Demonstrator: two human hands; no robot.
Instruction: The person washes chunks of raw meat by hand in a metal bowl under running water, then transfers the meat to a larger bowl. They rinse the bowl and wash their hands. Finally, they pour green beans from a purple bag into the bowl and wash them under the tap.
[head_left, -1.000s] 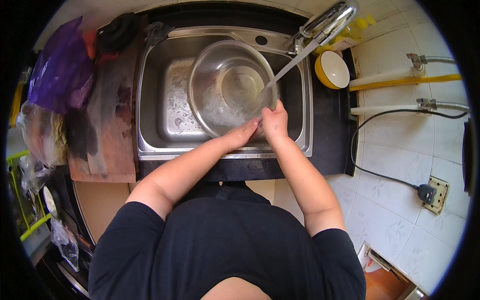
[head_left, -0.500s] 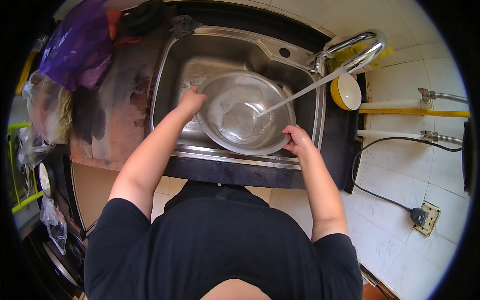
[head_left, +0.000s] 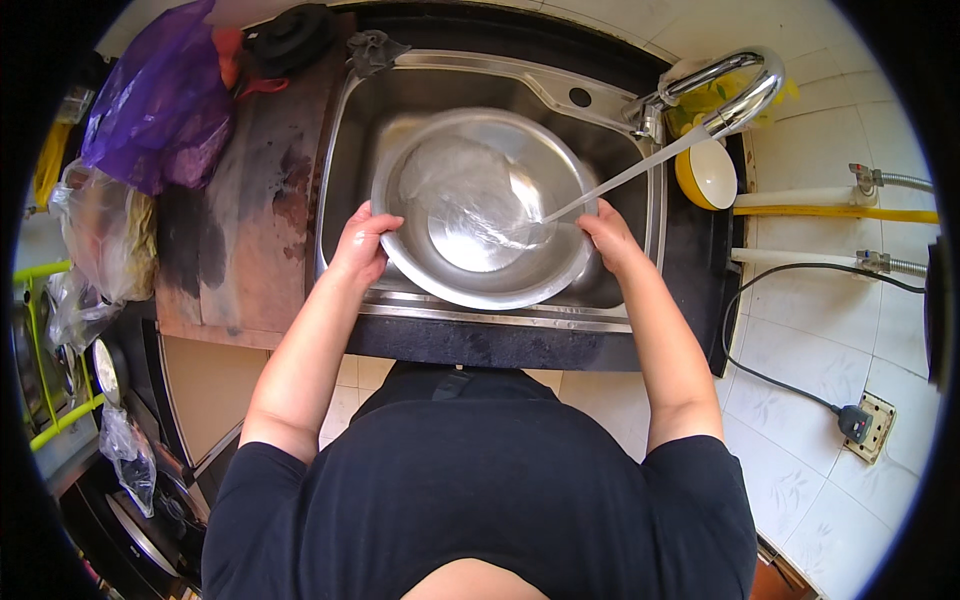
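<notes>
A wide stainless steel basin [head_left: 480, 285] is held between my hands over the metal sink [head_left: 345, 130]. Its left rim is gripped by my left hand [head_left: 362, 245], thumb over the edge. My right hand [head_left: 606, 236] closes on the right rim in the same way. From the chrome faucet [head_left: 748, 105] at the upper right, a stream of water [head_left: 640, 172] runs down into the basin. Swirling clear water [head_left: 465, 200] covers part of the basin's inside. The fingers under the rim are mostly hidden.
A yellow bowl with a white inside [head_left: 708, 176] rests tilted beside the faucet. At left, a purple plastic bag [head_left: 155, 110] and a clear bag [head_left: 105, 230] sit by a worn brown board [head_left: 235, 220]. A black-plugged cord [head_left: 770, 378] hangs along the tiled wall at right.
The basin has tilted and lifted slightly. My left hand has moved nearer along the rim, and my right hand farther up its side. Water swirls toward the basin's far left.
</notes>
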